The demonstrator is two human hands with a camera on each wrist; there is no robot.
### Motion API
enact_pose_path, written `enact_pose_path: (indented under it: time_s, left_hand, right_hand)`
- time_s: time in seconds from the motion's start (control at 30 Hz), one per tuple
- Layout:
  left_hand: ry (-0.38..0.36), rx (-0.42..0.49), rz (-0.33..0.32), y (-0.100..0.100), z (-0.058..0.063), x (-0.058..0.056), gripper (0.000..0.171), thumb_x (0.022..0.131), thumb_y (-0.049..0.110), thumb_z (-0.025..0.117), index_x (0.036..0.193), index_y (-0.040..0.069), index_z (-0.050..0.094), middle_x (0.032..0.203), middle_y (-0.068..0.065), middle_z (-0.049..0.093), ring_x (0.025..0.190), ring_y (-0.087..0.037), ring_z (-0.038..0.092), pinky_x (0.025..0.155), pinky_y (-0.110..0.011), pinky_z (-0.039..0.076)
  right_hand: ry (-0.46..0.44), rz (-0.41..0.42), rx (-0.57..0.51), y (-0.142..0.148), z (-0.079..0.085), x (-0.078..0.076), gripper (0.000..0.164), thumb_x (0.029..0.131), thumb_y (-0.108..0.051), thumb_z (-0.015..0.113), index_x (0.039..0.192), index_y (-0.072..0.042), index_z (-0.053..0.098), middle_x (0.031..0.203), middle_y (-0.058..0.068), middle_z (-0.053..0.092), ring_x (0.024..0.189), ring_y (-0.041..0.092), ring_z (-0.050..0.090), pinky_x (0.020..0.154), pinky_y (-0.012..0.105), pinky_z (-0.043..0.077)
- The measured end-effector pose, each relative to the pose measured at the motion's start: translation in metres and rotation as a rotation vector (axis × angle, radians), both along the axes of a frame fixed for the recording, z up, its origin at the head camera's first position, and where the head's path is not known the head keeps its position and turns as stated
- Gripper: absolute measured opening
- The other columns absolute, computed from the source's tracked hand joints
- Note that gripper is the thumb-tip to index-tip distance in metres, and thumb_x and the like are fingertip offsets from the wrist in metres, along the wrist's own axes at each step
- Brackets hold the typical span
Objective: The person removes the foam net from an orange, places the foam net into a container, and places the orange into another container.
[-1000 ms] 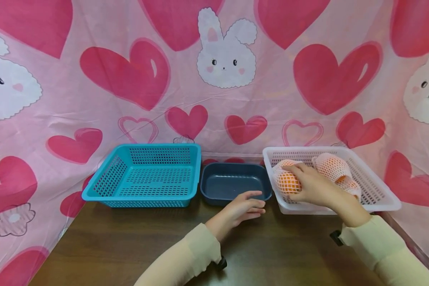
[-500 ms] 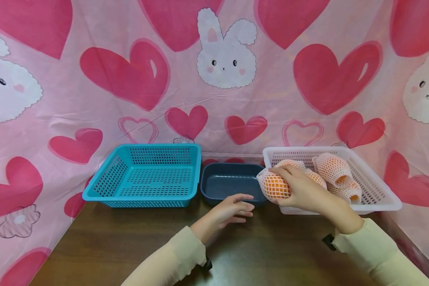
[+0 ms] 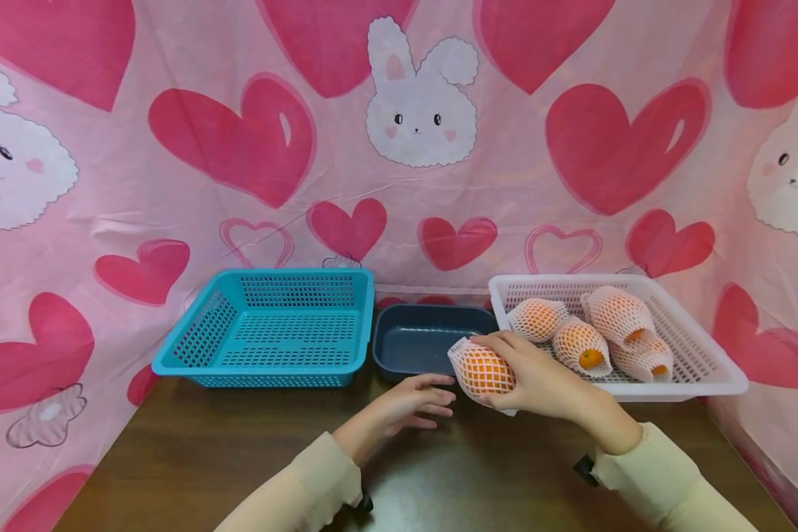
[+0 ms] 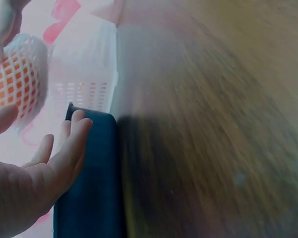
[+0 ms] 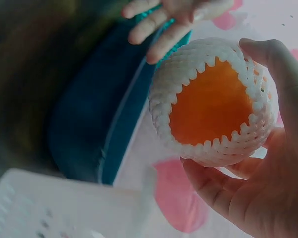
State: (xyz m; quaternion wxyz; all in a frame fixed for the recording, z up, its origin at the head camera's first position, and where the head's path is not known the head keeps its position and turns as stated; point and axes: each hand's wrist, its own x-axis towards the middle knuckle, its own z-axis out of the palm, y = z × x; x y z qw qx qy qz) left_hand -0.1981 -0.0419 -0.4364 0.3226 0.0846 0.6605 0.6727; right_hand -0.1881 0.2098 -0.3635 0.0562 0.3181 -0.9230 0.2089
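My right hand grips an orange wrapped in a white foam net, held up in front of the dark blue tray. In the right wrist view, bare orange peel shows through the open end of the foam net. My left hand is just left of the orange, its fingers apart and slightly bent, holding nothing. The left wrist view shows this left hand overlapping the tray, with the netted orange beyond it.
A white basket on the right holds several more oranges in foam nets, such as one netted orange. On the left stands a turquoise basket. All three containers line the back of the brown table, against a pink heart-patterned cloth.
My right hand has lifted the netted orange out of the white basket and carried it left, toward me. My left hand has drawn back to the left and slightly down.
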Motion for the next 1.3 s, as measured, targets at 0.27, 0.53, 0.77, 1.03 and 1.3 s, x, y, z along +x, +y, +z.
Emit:
enact_pose_path:
  time_s: [0.27,0.53,0.77,1.03,1.3]
  left_hand:
    - [-0.012,0.006,0.027,-0.013,-0.008,0.003,0.055,0.099,0.015,0.06,0.149,-0.003,0.043,0.13,-0.02,0.065,0.119,-0.036,0.064,0.1,-0.059,0.049]
    - [0.008,0.039,0.023,-0.019,-0.017,0.004,0.056,0.091,0.002,0.06,0.145,-0.003,0.046,0.113,-0.008,0.066,0.107,-0.027,0.064,0.094,-0.062,0.051]
    - [0.023,0.065,-0.015,-0.024,-0.017,0.002,0.058,0.089,0.009,0.062,0.143,-0.005,0.046,0.119,-0.008,0.066,0.104,-0.021,0.064,0.095,-0.055,0.052]
    - [-0.027,0.077,0.028,-0.02,-0.02,0.004,0.065,0.088,0.009,0.059,0.15,-0.002,0.043,0.12,-0.01,0.066,0.104,-0.023,0.064,0.099,-0.055,0.05]
    - [-0.045,0.117,0.07,-0.023,-0.02,0.008,0.062,0.092,0.005,0.057,0.151,-0.005,0.041,0.118,-0.011,0.067,0.104,-0.022,0.065,0.101,-0.05,0.05]
  right_hand:
    - [-0.103,0.072,-0.045,-0.014,-0.026,0.0,0.079,0.079,-0.042,0.086,0.145,-0.014,0.053,0.129,0.006,0.057,0.111,0.022,0.057,0.088,0.046,0.054]
    - [-0.18,0.153,-0.105,-0.024,-0.052,-0.001,0.079,0.083,-0.043,0.085,0.147,-0.013,0.05,0.131,0.005,0.054,0.109,0.019,0.057,0.088,0.038,0.054]
    - [-0.187,0.161,-0.154,-0.029,-0.065,-0.003,0.079,0.083,-0.039,0.085,0.147,-0.011,0.05,0.131,0.005,0.054,0.11,0.02,0.058,0.089,0.038,0.053]
    - [-0.199,0.152,-0.196,-0.033,-0.075,-0.003,0.079,0.082,-0.039,0.086,0.147,-0.013,0.05,0.133,0.006,0.054,0.113,0.02,0.057,0.092,0.039,0.052]
    - [-0.124,0.147,-0.206,-0.038,-0.084,0.001,0.079,0.079,-0.037,0.09,0.143,-0.013,0.051,0.133,0.004,0.053,0.115,0.019,0.058,0.094,0.042,0.052]
